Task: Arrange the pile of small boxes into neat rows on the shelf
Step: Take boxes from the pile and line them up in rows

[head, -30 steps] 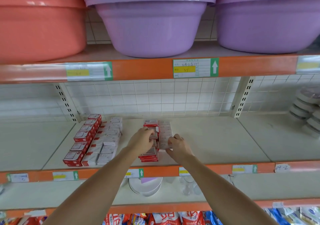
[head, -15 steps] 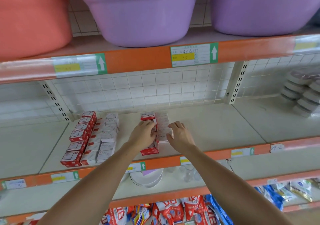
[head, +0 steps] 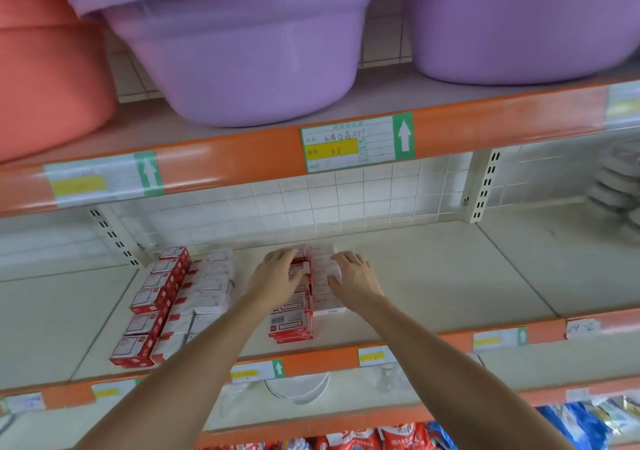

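Boxes (head: pixel 304 297) stand in two short rows at the middle of the shelf (head: pixel 433 276), running from the near edge toward the far wall. That near-to-far line is the long axis you work along. The left row is red and white, the right row mostly white, and the two touch side by side.

Your left hand (head: pixel 277 276) lies on the far part of the left row, fingers bent over the box tops. Your right hand (head: pixel 353 275) lies against the right flank of the right row, fingers spread and fairly straight, pressing rather than gripping. Whether the left hand actually grasps a box or only presses down cannot be told; the fingers cover it. Neither hand lifts anything clear of the rows.

So the boxes sit between your two hands, directly ahead of both, with each hand equally near. The step looks like squaring up: squeezing the rows together and flush. The nearest red box (head: pixel 291 326) sits closer to the near edge than the white row's end, so the fronts do not line up yet.

To the left, well apart, stands another block of boxes (head: pixel 169 304) in rows, its white ones looking looser. Judging by that, the work is partly done. Push gently along the axis; stacked boxes may topple.
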The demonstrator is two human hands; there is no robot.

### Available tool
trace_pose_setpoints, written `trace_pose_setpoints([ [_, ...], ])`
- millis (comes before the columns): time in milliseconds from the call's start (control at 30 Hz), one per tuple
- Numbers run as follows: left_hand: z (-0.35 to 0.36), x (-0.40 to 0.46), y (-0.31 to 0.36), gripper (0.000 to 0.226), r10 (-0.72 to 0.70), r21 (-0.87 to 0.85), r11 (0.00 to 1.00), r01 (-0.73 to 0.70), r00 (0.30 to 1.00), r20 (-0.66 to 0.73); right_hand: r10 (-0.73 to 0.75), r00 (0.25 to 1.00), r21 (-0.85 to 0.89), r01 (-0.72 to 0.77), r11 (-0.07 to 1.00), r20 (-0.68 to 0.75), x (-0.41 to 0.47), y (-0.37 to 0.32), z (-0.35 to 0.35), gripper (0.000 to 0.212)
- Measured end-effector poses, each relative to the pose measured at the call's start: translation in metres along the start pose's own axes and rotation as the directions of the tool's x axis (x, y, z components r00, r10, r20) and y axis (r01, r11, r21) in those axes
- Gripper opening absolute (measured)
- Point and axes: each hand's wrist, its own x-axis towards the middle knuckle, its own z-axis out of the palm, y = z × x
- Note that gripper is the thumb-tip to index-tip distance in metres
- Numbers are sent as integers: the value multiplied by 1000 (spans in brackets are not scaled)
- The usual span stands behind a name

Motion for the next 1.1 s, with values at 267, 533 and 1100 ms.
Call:
trace_pose_setpoints([
  [267,-9,13,-12,49,-201,-17,979,201,979,25,-25,997,56,22,998,67,34,13,2,49],
  [533,-7,26,-21,58,-238,-129,961,244,969,61,-56,995,80,50,996,80,52,7,8,48],
  [1100,4,51,-44,32,-131,-46,990,131,991,-13,-67,991,54,61,997,117,77,-15,13,38],
])
